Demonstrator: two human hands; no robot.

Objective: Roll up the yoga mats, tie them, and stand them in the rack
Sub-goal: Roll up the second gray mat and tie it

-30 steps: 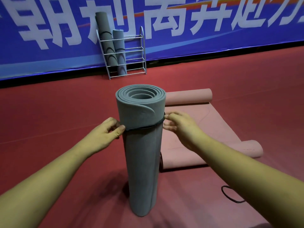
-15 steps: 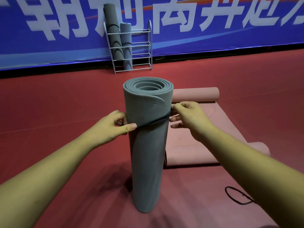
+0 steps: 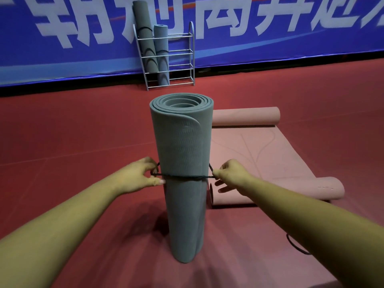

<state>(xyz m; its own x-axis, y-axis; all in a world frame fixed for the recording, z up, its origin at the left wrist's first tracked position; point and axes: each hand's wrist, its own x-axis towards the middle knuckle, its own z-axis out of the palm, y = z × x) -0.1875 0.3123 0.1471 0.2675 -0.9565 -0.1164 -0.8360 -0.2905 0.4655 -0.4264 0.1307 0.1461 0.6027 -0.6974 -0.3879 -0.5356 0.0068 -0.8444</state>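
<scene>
On the red floor, centre: a rolled grey mat [image 3: 182,183] stands upright on its end, the spiral of its layers visible at the top.
Black cord [image 3: 182,177]: it goes around the grey mat about at the middle of its height, lying level across the front.
Left hand [image 3: 138,176]: thumb and fingers are pinched together on the cord at the left side of the mat, touching the mat.
Right hand [image 3: 230,173]: fingertips are closed on the cord at the right side, just beside the mat.
Pink mat [image 3: 268,154]: it lies on the floor behind and to the right, flat in the middle, both ends rolled.
Rack [image 3: 179,59]: a metal rack stands at the blue banner [image 3: 291,44], well apart; two rolled grey mats [image 3: 153,53] stand in its left part.
Second cord [image 3: 295,247]: it lies on the floor near the right forearm, partly hidden.
</scene>
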